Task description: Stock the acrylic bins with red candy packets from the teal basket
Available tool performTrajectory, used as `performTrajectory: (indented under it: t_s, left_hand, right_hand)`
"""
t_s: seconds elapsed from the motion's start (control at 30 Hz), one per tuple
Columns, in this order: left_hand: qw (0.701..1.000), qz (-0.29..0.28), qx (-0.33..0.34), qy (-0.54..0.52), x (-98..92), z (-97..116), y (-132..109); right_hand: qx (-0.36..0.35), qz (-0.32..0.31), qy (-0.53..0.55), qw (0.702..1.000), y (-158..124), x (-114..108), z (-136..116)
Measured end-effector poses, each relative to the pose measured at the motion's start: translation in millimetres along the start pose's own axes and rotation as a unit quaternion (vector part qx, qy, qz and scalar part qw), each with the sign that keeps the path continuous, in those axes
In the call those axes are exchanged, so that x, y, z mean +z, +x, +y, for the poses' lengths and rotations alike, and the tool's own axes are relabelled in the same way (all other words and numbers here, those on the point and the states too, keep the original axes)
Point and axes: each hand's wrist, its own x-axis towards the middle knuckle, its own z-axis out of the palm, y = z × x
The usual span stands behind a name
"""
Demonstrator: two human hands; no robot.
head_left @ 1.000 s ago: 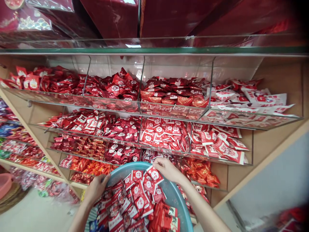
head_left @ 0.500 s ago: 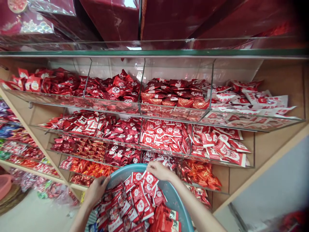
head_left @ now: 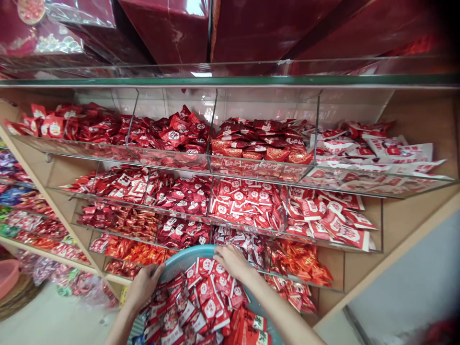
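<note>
The left hand (head_left: 143,285) gripped the blue bowl (head_left: 187,253) by its rim. The right hand (head_left: 233,261) lay on red packets (head_left: 210,306), grip unclear.

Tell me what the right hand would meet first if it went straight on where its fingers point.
Probably the far rim of the blue basin, just ahead of the right hand; beyond it lie shelved red packets. Depth is unclear.

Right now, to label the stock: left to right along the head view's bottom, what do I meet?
Pink plastic tub, left hand, round blue plastic basin, right hand, orange-red foil packets.
</note>
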Motion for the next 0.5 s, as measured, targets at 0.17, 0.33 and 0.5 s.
performTrajectory:
  t_s: [0.17,0.33,0.5]
  left_hand:
    - [1.0,0.0,-0.009,0.005,-1.5,4,-2]
    - [1.0,0.016,-0.002,-0.013,-1.8,5,-3]
    - [0.999,0.029,-0.001,-0.029,-0.8,3,-3]
  right_hand:
    - [-0.021,0.019,0.039,0.999,-20,-9,3]
    - [-0.02,0.0,0.044,0.999,-33,-8,7]
    - [-0.015,0.011,0.043,0.999,-32,2,9]
